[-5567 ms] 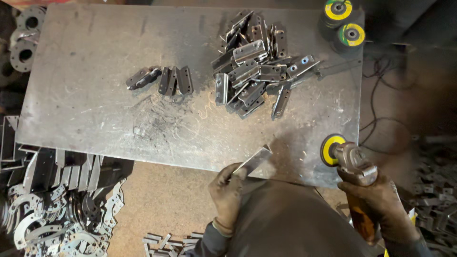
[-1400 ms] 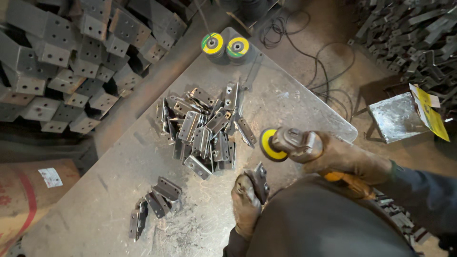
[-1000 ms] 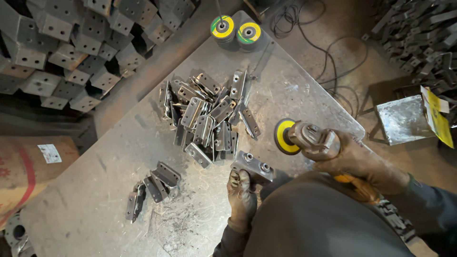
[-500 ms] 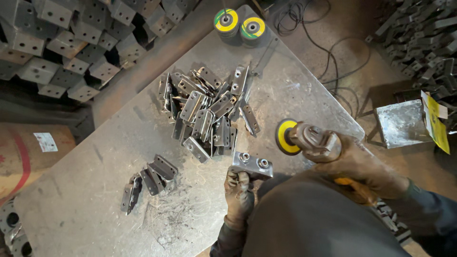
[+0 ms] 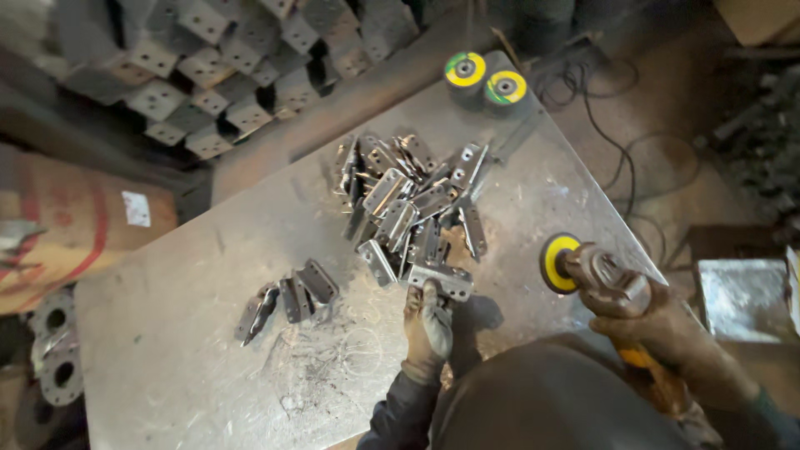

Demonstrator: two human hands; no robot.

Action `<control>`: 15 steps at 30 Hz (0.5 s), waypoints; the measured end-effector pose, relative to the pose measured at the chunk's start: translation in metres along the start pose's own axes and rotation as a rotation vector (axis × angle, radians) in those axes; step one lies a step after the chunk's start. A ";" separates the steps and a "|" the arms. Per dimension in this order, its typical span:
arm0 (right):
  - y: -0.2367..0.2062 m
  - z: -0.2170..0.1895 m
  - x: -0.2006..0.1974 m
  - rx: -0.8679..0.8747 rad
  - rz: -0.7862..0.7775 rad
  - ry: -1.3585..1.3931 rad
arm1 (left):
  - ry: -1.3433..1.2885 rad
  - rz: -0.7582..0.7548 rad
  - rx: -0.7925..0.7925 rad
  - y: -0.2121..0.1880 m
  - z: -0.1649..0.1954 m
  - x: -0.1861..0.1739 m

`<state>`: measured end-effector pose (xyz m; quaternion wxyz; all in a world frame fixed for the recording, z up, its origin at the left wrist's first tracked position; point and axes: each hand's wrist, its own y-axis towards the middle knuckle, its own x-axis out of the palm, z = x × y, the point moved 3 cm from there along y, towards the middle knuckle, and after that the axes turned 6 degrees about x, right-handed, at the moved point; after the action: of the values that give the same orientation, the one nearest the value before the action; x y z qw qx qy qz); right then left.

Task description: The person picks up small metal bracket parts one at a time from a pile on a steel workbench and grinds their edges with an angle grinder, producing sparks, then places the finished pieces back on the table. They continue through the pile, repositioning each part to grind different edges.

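We look down on a scuffed steel worktable from above our own head. Our gloved left hand is closed around the lower edge of a flat steel bracket with two bolt holes, holding it just at the six o'clock edge of a heap of similar brackets near the table's centre. We judge the bracket to be stiff, fairly heavy for its size and likely sharp or burred at its cut edges, so the glove matters; the plain long edge, away from the holes, looks like the safest place to pinch it. Our gloved right hand is wrapped tight around the body of an angle grinder, at about three o'clock from the bracket, its yellow flap disc held clear of the metal. We count one bracket in hand, one grinder, and two spare discs with yellow and green faces at the table's far twelve o'clock corner. A small group of about four brackets lies apart at nine o'clock. The heap holds too many overlapping pieces to count surely, perhaps twenty. Stacked steel channel pieces fill the floor at ten o'clock.
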<state>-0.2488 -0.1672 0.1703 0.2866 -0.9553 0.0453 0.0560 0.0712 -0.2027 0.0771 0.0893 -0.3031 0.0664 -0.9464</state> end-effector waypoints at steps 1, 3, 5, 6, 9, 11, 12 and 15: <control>-0.001 0.001 -0.001 0.017 -0.009 0.010 | 0.027 0.022 0.014 0.009 0.004 0.003; -0.003 0.003 -0.003 0.055 -0.023 0.029 | -0.044 0.067 0.044 0.026 0.017 0.011; -0.008 0.000 -0.007 0.019 -0.080 0.045 | -0.239 0.103 0.078 0.042 0.034 0.018; -0.011 -0.001 -0.009 0.005 -0.107 0.054 | -0.220 0.102 0.074 0.044 0.040 0.021; -0.008 -0.007 -0.011 0.125 -0.030 -0.035 | -0.119 0.021 0.114 0.032 0.045 0.028; -0.009 -0.016 -0.013 0.120 -0.054 -0.010 | 0.028 -0.144 0.203 0.006 0.034 0.036; -0.009 -0.020 -0.013 0.123 -0.064 0.005 | 0.063 -0.232 0.099 -0.006 0.024 0.038; -0.005 -0.032 -0.018 0.074 -0.003 -0.067 | -0.123 -0.365 -0.174 -0.041 -0.017 0.052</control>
<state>-0.2631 -0.1798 0.2019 0.3232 -0.9417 0.0362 0.0860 0.0142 -0.1729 0.1002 -0.1062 -0.3740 0.0863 -0.9173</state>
